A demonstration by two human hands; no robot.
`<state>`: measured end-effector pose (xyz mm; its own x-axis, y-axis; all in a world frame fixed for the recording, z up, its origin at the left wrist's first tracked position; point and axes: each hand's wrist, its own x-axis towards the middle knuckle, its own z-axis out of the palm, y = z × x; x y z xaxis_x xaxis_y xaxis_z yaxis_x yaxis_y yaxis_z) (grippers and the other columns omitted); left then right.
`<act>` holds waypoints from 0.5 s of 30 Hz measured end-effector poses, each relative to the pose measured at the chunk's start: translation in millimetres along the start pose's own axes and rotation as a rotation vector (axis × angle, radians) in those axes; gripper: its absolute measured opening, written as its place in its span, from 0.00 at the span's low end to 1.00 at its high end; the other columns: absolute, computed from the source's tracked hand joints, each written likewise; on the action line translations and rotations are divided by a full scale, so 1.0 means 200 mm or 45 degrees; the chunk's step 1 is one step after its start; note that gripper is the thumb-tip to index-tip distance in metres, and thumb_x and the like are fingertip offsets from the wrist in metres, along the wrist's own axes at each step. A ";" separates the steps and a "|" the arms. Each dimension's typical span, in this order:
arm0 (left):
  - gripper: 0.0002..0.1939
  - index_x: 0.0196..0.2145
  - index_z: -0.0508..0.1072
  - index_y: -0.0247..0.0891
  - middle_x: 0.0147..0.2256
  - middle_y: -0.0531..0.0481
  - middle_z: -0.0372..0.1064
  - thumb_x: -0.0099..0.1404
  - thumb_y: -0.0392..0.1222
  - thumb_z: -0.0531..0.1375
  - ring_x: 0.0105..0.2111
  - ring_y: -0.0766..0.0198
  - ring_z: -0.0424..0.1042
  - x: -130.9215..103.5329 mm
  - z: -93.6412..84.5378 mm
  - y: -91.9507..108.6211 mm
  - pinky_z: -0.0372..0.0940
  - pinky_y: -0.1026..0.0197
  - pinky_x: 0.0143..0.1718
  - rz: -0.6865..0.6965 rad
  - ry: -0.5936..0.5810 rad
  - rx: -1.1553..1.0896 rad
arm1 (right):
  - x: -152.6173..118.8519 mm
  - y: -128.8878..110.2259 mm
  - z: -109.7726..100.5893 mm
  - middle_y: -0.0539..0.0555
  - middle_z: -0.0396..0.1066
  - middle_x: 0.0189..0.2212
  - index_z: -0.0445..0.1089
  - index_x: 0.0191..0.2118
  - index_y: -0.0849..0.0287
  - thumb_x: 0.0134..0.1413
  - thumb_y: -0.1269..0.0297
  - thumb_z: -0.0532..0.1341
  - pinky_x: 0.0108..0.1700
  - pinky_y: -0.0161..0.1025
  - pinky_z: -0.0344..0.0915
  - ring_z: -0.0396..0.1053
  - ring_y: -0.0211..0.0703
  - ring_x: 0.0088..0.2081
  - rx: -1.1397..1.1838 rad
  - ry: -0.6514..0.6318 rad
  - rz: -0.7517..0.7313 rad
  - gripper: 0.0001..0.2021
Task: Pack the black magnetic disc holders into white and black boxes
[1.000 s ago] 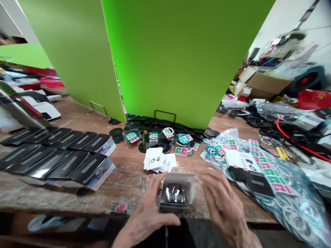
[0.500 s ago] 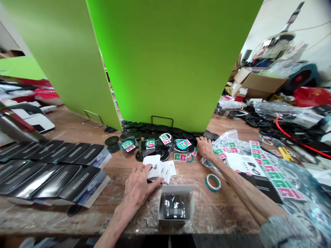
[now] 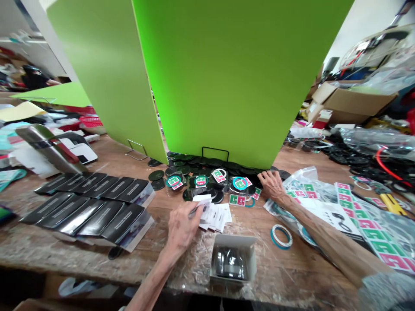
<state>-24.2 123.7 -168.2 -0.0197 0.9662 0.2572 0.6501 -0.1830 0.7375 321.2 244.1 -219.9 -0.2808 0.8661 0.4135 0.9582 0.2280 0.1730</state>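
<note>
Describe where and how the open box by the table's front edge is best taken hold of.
Probably by its left and right sides, one hand on each, coming from the near edge. The open box has its opening upward, with a dark glossy item filling much of it, and nothing leans on either side. The raised back flap looks thin and might bend.

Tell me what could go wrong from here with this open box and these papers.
The left hand pinches a white leaflet at an overlapping pile, so it might lift more than one. The open box stands near the bench's front edge and could be knocked off. The right forearm stretches across sticker strips and might drag them.
</note>
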 end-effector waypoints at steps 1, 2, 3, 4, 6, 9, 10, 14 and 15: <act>0.15 0.36 0.77 0.38 0.37 0.46 0.75 0.62 0.48 0.54 0.39 0.55 0.70 0.02 0.00 0.00 0.59 0.54 0.45 -0.016 0.009 -0.056 | 0.00 0.00 -0.02 0.61 0.69 0.37 0.69 0.42 0.63 0.58 0.77 0.49 0.46 0.44 0.49 0.61 0.48 0.39 0.036 0.025 0.016 0.14; 0.16 0.35 0.77 0.38 0.35 0.47 0.74 0.62 0.49 0.54 0.38 0.56 0.69 0.05 0.01 0.00 0.60 0.56 0.42 -0.028 0.020 -0.098 | -0.01 0.01 -0.03 0.60 0.69 0.35 0.69 0.42 0.63 0.58 0.77 0.48 0.47 0.44 0.49 0.61 0.47 0.37 0.079 0.049 0.039 0.14; 0.16 0.33 0.76 0.37 0.33 0.47 0.73 0.61 0.50 0.54 0.36 0.58 0.69 0.07 0.01 0.00 0.60 0.58 0.40 -0.049 0.036 -0.155 | -0.02 0.02 -0.05 0.59 0.69 0.34 0.69 0.42 0.63 0.58 0.77 0.48 0.47 0.44 0.49 0.61 0.46 0.35 0.129 0.074 0.068 0.14; 0.16 0.31 0.76 0.36 0.31 0.48 0.72 0.60 0.51 0.55 0.33 0.59 0.68 0.09 0.01 0.00 0.60 0.60 0.37 -0.078 0.051 -0.218 | -0.03 0.02 -0.07 0.58 0.68 0.32 0.68 0.42 0.63 0.58 0.77 0.47 0.48 0.45 0.49 0.61 0.45 0.34 0.185 0.103 0.105 0.14; 0.17 0.30 0.75 0.35 0.27 0.50 0.70 0.58 0.52 0.57 0.29 0.62 0.67 0.13 0.03 0.01 0.60 0.62 0.31 -0.150 0.067 -0.362 | -0.05 0.04 -0.12 0.57 0.67 0.32 0.68 0.42 0.62 0.59 0.75 0.47 0.48 0.45 0.49 0.61 0.46 0.35 0.311 0.175 0.202 0.14; 0.17 0.32 0.74 0.35 0.27 0.52 0.70 0.55 0.53 0.61 0.28 0.65 0.67 0.16 0.05 0.05 0.60 0.66 0.28 -0.243 0.052 -0.626 | -0.09 0.04 -0.24 0.59 0.66 0.34 0.65 0.39 0.60 0.61 0.69 0.45 0.46 0.46 0.51 0.61 0.49 0.39 0.531 0.305 0.401 0.12; 0.18 0.34 0.74 0.35 0.27 0.52 0.71 0.54 0.53 0.62 0.29 0.65 0.68 0.16 0.05 0.07 0.61 0.66 0.29 -0.268 0.040 -0.716 | -0.11 0.02 -0.29 0.58 0.65 0.34 0.64 0.39 0.60 0.62 0.67 0.45 0.44 0.45 0.52 0.61 0.49 0.38 0.620 0.341 0.471 0.12; 0.20 0.35 0.74 0.35 0.27 0.54 0.72 0.49 0.52 0.66 0.27 0.68 0.68 0.16 0.10 0.16 0.62 0.68 0.28 -0.382 -0.068 -1.019 | -0.17 -0.19 -0.48 0.49 0.60 0.26 0.62 0.37 0.57 0.62 0.56 0.48 0.34 0.38 0.56 0.58 0.42 0.29 1.111 0.327 0.611 0.11; 0.20 0.34 0.74 0.34 0.26 0.53 0.72 0.47 0.51 0.67 0.25 0.69 0.68 0.16 0.12 0.17 0.62 0.67 0.27 -0.413 -0.111 -1.078 | -0.18 -0.28 -0.51 0.48 0.60 0.26 0.62 0.35 0.57 0.61 0.54 0.50 0.33 0.37 0.56 0.58 0.40 0.28 1.260 0.285 0.601 0.12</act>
<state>15.9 152.0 -149.4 -0.0242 0.9975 -0.0661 -0.1533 0.0616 0.9863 272.9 153.9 -152.7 0.2146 0.8824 0.4186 0.5651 0.2374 -0.7901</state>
